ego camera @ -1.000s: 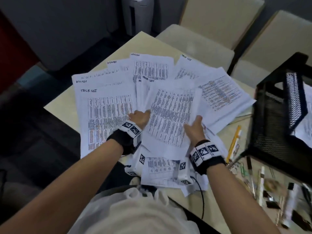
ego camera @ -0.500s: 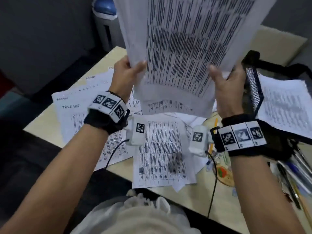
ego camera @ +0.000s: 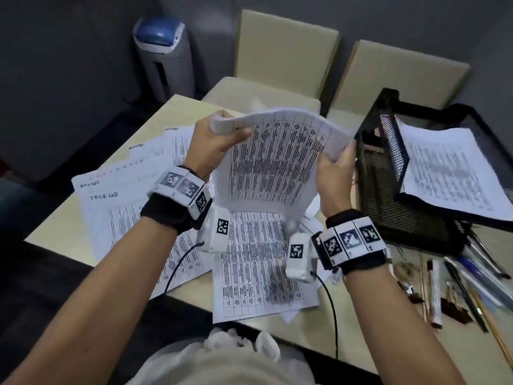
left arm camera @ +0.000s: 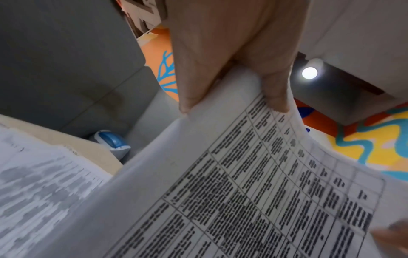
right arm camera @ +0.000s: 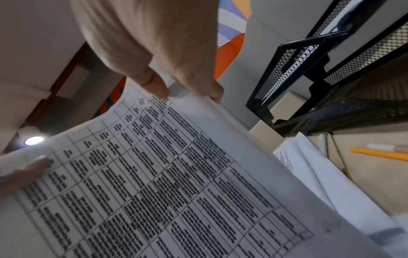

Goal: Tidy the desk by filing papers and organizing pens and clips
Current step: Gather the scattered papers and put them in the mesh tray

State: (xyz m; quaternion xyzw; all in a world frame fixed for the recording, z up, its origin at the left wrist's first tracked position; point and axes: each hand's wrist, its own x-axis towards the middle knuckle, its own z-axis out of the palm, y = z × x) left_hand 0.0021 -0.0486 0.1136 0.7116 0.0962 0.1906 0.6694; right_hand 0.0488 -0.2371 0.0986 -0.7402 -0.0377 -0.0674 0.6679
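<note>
I hold a printed sheet of paper (ego camera: 272, 159) with a table on it above the desk, bowed between both hands. My left hand (ego camera: 219, 137) pinches its top left edge, thumb on the printed face; the same sheet (left arm camera: 243, 183) fills the left wrist view. My right hand (ego camera: 337, 165) pinches the right edge of the sheet (right arm camera: 154, 174). Right beside that hand stands a black mesh file tray (ego camera: 388, 190) with papers (ego camera: 449, 168) lying on its upper tier. More printed sheets (ego camera: 258, 273) lie spread on the beige desk (ego camera: 50, 226). Pens, pencils and binder clips (ego camera: 455, 284) lie at the right.
Two beige chairs (ego camera: 286, 48) stand behind the desk. A grey bin with a blue lid (ego camera: 163, 51) stands on the floor at the back left. A yellow pencil (right arm camera: 379, 152) lies under the tray's front.
The sheet was lifted off the desk pile, held high close to the camera, and has since come down and tilted away, now bowed at chest level beside the mesh tray.
</note>
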